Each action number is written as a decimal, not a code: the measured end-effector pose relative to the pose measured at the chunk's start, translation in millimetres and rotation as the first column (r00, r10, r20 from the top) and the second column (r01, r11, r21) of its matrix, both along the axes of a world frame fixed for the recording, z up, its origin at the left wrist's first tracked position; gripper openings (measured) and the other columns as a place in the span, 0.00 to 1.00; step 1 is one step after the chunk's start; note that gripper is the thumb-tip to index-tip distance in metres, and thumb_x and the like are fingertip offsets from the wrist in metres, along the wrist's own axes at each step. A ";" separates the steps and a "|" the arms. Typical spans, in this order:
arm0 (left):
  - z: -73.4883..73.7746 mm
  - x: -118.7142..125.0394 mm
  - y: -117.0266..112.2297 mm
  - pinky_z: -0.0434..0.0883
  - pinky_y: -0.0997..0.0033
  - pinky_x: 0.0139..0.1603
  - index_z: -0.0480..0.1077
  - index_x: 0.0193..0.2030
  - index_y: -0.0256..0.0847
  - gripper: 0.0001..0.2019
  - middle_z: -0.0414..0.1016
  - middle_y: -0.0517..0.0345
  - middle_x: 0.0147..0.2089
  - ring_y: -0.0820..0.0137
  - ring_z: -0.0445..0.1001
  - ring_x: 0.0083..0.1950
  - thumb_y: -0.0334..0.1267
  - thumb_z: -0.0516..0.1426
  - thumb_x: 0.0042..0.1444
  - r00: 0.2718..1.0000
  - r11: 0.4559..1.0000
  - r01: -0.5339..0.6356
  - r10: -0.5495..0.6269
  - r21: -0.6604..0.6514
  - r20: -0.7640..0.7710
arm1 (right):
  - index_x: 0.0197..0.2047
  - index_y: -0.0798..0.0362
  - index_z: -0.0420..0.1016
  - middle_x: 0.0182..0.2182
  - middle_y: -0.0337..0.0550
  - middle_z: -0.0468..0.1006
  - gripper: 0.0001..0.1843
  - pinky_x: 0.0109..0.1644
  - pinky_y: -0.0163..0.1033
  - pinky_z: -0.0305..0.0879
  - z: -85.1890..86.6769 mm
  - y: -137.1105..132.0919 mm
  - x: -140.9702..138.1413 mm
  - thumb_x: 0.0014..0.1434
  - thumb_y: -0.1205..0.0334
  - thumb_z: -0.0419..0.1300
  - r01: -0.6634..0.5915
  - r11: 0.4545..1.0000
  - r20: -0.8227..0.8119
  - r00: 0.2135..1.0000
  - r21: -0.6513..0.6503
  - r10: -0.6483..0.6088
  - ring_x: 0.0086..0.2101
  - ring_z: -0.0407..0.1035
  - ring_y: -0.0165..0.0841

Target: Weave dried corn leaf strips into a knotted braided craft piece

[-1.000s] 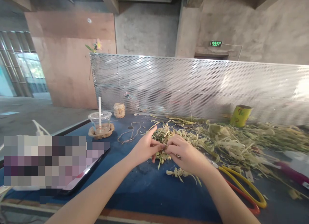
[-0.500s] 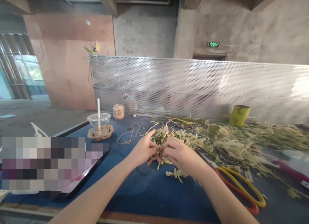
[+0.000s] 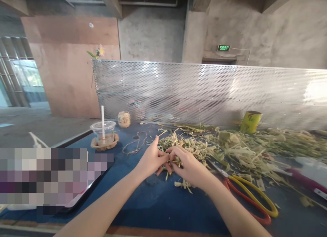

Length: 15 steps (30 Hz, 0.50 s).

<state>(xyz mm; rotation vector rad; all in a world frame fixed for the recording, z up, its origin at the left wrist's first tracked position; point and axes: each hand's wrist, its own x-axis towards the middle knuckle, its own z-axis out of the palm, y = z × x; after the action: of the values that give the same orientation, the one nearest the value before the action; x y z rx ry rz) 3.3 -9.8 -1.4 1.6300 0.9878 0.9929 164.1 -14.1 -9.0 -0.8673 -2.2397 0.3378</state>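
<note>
Both hands meet over the blue table, fingertips together at the near edge of a tangle of pale green dried plant strips (image 3: 196,146). My left hand (image 3: 148,162) has its thumb raised, while its fingers pinch at the strips. My right hand (image 3: 187,165) is curled, its thumb and fingertips closed beside the left fingers. What lies exactly between the fingertips is mostly hidden; bits of green strip show beneath them. A small loose cluster of strips (image 3: 185,185) lies below the right hand. Scissors (image 3: 224,174) with red and yellow handles rest to the right of it.
Left stand a lidded plastic cup (image 3: 108,133) in a cardboard holder (image 3: 113,142), a small wrapped jar (image 3: 124,119) and a loop of string (image 3: 136,150). A yellow can (image 3: 251,122) and more dried strips (image 3: 245,151) are right. A perforated metal panel (image 3: 163,83) borders the back.
My right fingers have shifted and curled, with the thumb now lower. My left hand stays close to the same spot. The whole view has moved slightly.
</note>
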 end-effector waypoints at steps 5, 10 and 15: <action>0.7 0.2 -2.8 0.57 0.79 0.11 0.15 0.62 0.38 0.47 0.76 0.57 0.24 0.74 0.64 0.13 0.39 0.54 0.54 0.998 0.997 0.022 -0.018 0.080 -0.055 | 0.44 0.50 0.54 0.32 0.40 0.75 0.20 0.44 0.44 0.60 -2.2 1.6 -4.7 0.47 0.74 0.51 0.049 0.992 -0.078 0.995 -0.120 -0.059 0.35 0.68 0.33; 8.8 2.1 -9.7 0.64 0.74 0.20 0.22 0.64 0.38 0.42 0.77 0.56 0.25 0.69 0.72 0.21 0.35 0.52 0.55 0.994 0.975 0.074 -0.054 0.211 -0.100 | 0.44 0.50 0.57 0.26 0.36 0.76 0.20 0.50 0.52 0.50 -0.1 0.7 -6.2 0.47 0.75 0.49 0.105 0.987 -0.037 0.993 -0.125 -0.110 0.36 0.67 0.36; 8.0 1.6 -11.1 0.67 0.72 0.24 0.24 0.65 0.45 0.42 0.77 0.54 0.36 0.71 0.70 0.24 0.36 0.53 0.54 0.976 0.896 0.045 0.054 0.443 -0.209 | 0.45 0.49 0.57 0.30 0.37 0.75 0.21 0.42 0.42 0.59 3.6 1.3 -3.5 0.48 0.75 0.49 -0.058 0.967 -0.231 0.973 -0.250 -0.001 0.34 0.68 0.33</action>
<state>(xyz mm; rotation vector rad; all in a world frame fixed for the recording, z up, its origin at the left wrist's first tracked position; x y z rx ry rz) 5.0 -20.9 6.6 2.1561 0.9504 1.1193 160.6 -12.8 -5.4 -0.8788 -2.0218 0.7168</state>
